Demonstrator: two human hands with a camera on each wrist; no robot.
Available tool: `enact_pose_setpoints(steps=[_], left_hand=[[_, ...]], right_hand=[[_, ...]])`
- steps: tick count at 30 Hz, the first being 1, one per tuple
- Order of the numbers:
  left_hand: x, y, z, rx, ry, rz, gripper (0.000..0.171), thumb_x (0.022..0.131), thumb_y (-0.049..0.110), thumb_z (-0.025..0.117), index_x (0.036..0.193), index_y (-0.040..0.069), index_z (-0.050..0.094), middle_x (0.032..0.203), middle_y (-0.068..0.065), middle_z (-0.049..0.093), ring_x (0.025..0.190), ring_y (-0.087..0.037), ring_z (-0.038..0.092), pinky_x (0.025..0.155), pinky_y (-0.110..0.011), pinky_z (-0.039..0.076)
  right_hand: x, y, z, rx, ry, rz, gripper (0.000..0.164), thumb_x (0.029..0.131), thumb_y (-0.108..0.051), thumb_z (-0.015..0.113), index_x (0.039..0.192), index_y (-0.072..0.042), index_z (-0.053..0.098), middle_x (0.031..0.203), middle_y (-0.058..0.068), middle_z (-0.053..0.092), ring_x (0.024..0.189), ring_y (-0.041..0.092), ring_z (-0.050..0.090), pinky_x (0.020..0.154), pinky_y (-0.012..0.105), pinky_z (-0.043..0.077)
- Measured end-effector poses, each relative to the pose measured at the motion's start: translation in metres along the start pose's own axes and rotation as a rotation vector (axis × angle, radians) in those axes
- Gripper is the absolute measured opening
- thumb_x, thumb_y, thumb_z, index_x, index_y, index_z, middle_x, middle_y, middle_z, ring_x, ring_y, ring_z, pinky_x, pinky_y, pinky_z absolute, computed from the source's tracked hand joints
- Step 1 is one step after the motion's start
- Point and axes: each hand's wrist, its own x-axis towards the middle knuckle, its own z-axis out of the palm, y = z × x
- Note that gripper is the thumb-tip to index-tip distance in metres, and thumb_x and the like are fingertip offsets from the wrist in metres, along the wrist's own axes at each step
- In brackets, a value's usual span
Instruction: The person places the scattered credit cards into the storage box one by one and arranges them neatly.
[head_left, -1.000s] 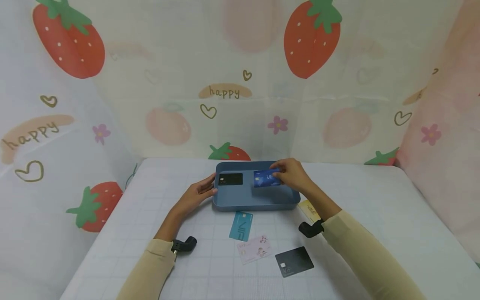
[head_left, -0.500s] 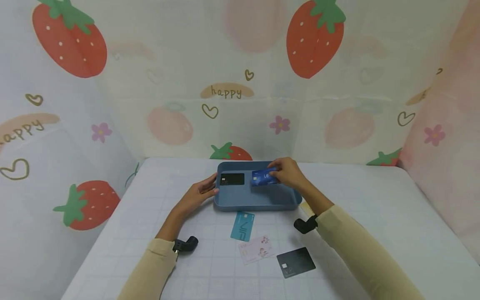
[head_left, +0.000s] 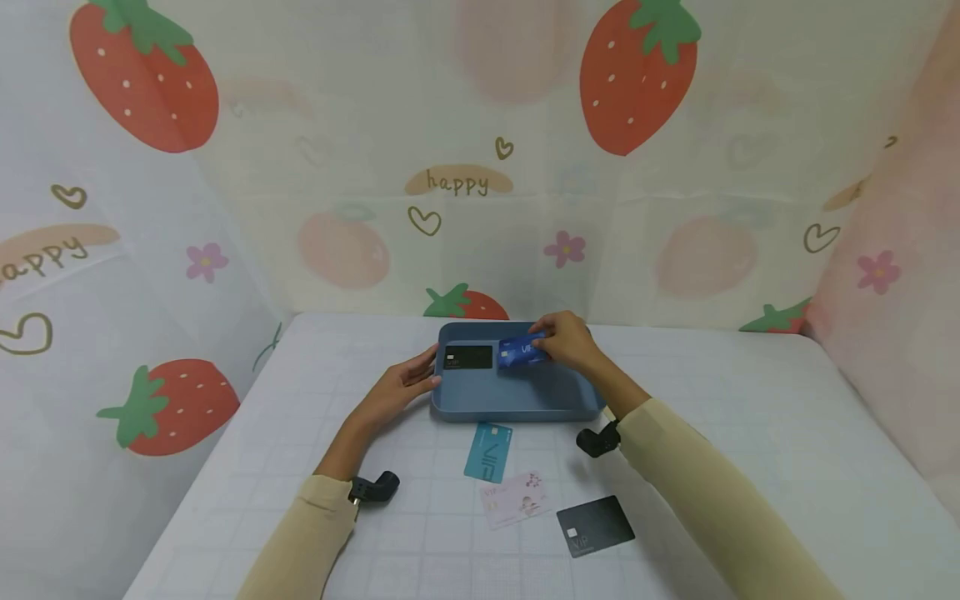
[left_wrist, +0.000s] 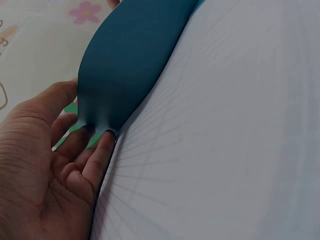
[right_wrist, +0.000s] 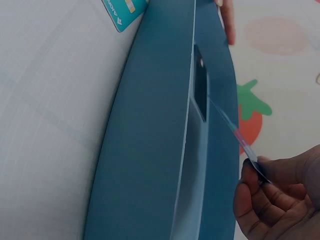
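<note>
My right hand (head_left: 567, 340) pinches a blue VIP card (head_left: 516, 352) between thumb and fingers at its right end, over the back of a blue-grey tray (head_left: 517, 414). In the right wrist view the card (right_wrist: 239, 135) appears nearly edge-on and slanted, its far end close to a black VIP card (right_wrist: 200, 85) lying inside the tray. That black card sits at the tray's back left, just left of the blue one. At the tray's left end, my left hand (head_left: 392, 390) rests its fingertips and thumb against the outer wall, fingers spread.
In front of the tray on the white table lie a teal VIP card (head_left: 488, 452), a pale pink card (head_left: 515, 500) and a dark grey VIP card (head_left: 596, 527). A patterned cloth backdrop (head_left: 360, 167) stands behind the table.
My right hand has shifted left with the blue card, bringing it closer to the black card in the tray. The right sleeve now hides most of a yellow card. The left hand stays put.
</note>
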Motion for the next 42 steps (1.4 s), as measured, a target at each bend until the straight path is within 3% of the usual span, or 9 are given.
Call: enact_pose_setpoints(steps=[7, 14, 17, 24, 32, 42], left_hand=[[-0.003, 0.003, 0.002, 0.004, 0.007, -0.01, 0.066, 0.102, 0.022, 0.064, 0.16, 0.014, 0.032, 0.163, -0.008, 0.032, 0.145, -0.03, 0.04, 0.117, -0.045, 0.034], [-0.005, 0.005, 0.002, -0.008, 0.005, -0.013, 0.067, 0.103, 0.02, 0.063, 0.16, 0.012, 0.031, 0.163, -0.011, 0.03, 0.146, -0.034, 0.038, 0.118, -0.047, 0.032], [-0.005, 0.008, 0.002, -0.014, -0.003, -0.022, 0.066, 0.103, 0.015, 0.062, 0.16, 0.007, 0.029, 0.163, -0.015, 0.028, 0.146, -0.036, 0.036, 0.118, -0.049, 0.031], [-0.005, 0.003, 0.002, 0.014, 0.014, -0.012, 0.068, 0.102, 0.025, 0.065, 0.16, 0.012, 0.033, 0.163, -0.006, 0.033, 0.144, -0.028, 0.041, 0.116, -0.041, 0.035], [-0.005, 0.005, 0.001, 0.022, 0.018, -0.01, 0.067, 0.102, 0.024, 0.065, 0.16, 0.012, 0.033, 0.163, -0.007, 0.033, 0.144, -0.028, 0.041, 0.116, -0.042, 0.036], [-0.006, 0.004, 0.002, 0.016, 0.011, -0.003, 0.066, 0.102, 0.019, 0.064, 0.16, 0.01, 0.032, 0.163, -0.009, 0.032, 0.145, -0.03, 0.04, 0.117, -0.043, 0.035]], right_hand=[[0.007, 0.0, 0.006, -0.008, -0.013, 0.041, 0.023, 0.095, -0.004, 0.069, 0.116, 0.004, 0.073, 0.09, 0.016, 0.072, 0.063, 0.014, 0.06, 0.056, 0.025, 0.056], [0.013, 0.001, 0.009, -0.012, -0.022, 0.071, 0.022, 0.095, -0.003, 0.069, 0.115, 0.005, 0.073, 0.086, 0.014, 0.068, 0.064, 0.014, 0.057, 0.055, 0.023, 0.053], [0.015, 0.001, 0.01, -0.01, -0.029, 0.076, 0.022, 0.095, -0.003, 0.069, 0.115, 0.005, 0.073, 0.082, 0.012, 0.066, 0.062, 0.014, 0.057, 0.055, 0.023, 0.053], [0.021, 0.004, 0.012, -0.023, -0.034, 0.074, 0.022, 0.093, 0.0, 0.07, 0.114, 0.007, 0.072, 0.089, 0.017, 0.069, 0.058, 0.014, 0.059, 0.056, 0.025, 0.055], [0.027, 0.007, 0.016, -0.052, -0.025, 0.089, 0.024, 0.092, -0.001, 0.071, 0.115, 0.007, 0.071, 0.088, 0.017, 0.067, 0.063, 0.017, 0.061, 0.058, 0.025, 0.056], [0.03, 0.008, 0.02, -0.082, -0.02, 0.095, 0.024, 0.09, -0.002, 0.074, 0.113, 0.007, 0.073, 0.1, 0.02, 0.07, 0.069, 0.017, 0.062, 0.057, 0.022, 0.053]])
